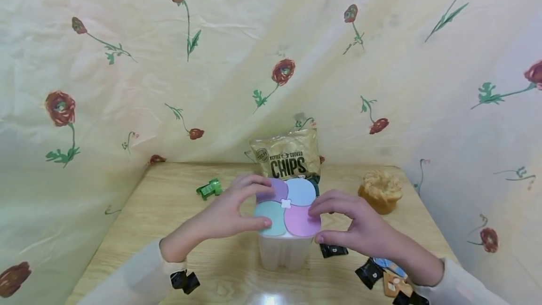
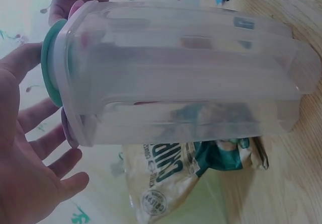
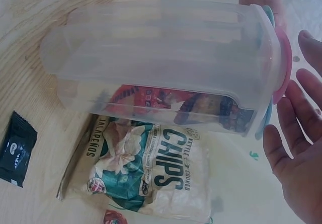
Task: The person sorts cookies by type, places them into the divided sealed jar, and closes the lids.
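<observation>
A tall translucent plastic container [image 1: 283, 254] stands upright on the table. Its lid carries four-coloured petal flaps: purple [image 1: 277, 189], light blue [image 1: 301, 192], teal [image 1: 271, 219] and pink [image 1: 301, 224], round a white centre piece [image 1: 286, 204]. My left hand [image 1: 237, 211] reaches round the lid's left side, thumb at the teal flap and fingers over the purple one. At the right side, my right hand [image 1: 360, 229] has its fingers spread loosely by the pink flap. Through the container's wall a red packet [image 3: 151, 100] shows in the right wrist view.
Behind the container a chips bag [image 1: 292, 154] leans against the floral cloth [image 1: 228, 84]. A small green item [image 1: 209, 188] lies at the left, a round baked cake [image 1: 381, 192] at the right. Black packets [image 1: 370, 273], a blue packet [image 1: 391, 266] and an orange one [image 1: 395, 284] lie near the right forearm.
</observation>
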Demonstrator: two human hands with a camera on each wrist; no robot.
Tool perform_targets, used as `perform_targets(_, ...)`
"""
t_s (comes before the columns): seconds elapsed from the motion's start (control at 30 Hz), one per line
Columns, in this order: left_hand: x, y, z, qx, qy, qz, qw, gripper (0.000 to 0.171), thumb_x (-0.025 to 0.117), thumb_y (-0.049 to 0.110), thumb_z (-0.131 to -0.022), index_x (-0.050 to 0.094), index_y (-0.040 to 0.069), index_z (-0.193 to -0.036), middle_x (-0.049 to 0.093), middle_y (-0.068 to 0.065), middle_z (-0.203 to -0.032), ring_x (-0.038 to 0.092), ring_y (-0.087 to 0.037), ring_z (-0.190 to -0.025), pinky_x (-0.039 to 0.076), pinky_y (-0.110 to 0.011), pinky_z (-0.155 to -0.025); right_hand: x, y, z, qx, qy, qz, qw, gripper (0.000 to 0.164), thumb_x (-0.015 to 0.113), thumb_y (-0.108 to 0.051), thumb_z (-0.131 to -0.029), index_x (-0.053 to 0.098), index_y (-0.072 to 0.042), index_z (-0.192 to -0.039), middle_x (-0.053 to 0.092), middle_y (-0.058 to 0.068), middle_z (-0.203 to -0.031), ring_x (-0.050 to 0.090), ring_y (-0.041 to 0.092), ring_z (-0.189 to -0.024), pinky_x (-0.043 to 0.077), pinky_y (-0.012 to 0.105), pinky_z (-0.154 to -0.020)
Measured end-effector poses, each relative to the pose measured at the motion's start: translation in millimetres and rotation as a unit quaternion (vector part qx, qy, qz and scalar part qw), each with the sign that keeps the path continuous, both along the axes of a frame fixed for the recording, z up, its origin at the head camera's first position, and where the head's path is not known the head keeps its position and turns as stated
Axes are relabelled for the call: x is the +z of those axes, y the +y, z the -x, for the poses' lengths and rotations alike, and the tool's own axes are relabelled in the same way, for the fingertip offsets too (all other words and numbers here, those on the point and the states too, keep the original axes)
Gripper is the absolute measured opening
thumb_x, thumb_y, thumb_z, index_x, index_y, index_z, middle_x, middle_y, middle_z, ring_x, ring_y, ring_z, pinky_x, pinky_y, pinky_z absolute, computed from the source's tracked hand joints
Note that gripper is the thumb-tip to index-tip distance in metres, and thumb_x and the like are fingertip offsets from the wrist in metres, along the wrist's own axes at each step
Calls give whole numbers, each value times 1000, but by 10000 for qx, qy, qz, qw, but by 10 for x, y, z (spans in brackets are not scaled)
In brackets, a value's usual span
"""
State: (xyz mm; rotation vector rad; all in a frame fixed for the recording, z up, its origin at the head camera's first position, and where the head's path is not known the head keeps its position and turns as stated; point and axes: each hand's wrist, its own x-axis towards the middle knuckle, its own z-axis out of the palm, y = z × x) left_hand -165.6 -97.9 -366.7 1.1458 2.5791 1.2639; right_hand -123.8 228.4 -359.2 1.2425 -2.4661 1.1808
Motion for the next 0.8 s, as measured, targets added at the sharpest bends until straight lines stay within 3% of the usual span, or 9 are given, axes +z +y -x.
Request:
perform_targets(0.23, 27, 19, -2, 49, 30, 146, 9999, 46, 82, 42, -85, 71, 28, -127, 50, 9, -147, 36, -21, -143, 40, -59, -110, 30, -6, 7, -70, 118, -251, 9996, 33, 83, -19, -88, 72, -27, -118, 69, -10, -120, 64, 10, -112, 54, 27, -94)
perform_targets(0.5, 96, 22, -24, 6, 168, 407, 9990, 49, 83, 40, -85, 72, 22, -130, 53, 8, -145, 39, -20, -141, 43, -54, -110, 31, -21, 24, -48, 311, -474, 9984, 33, 85, -26, -86, 72, -29, -116, 67, -12, -121, 63, 9, -113, 54, 28, -94)
perform_targets(0.63, 121, 26, -28, -3, 246, 506, 9984, 50, 83, 40, -85, 71, 22, -130, 54, 8, -144, 40, -20, -140, 44, -52, -110, 23, -30, 48, 37, 527, -324, 9981, 34, 87, -23, -84, 73, -27, -114, 68, -10, -119, 64, 9, -110, 54, 24, -92)
perform_targets(0.8, 128, 34, -30, -5, 234, 634, 9977, 51, 82, 42, -86, 70, 22, -132, 55, 9, -144, 41, -19, -140, 45, -51, -109, -44, -35, 131, 346, 1152, 171, 9926, 38, 91, -17, -77, 74, -21, -111, 72, -4, -110, 67, 11, -99, 54, 18, -88)
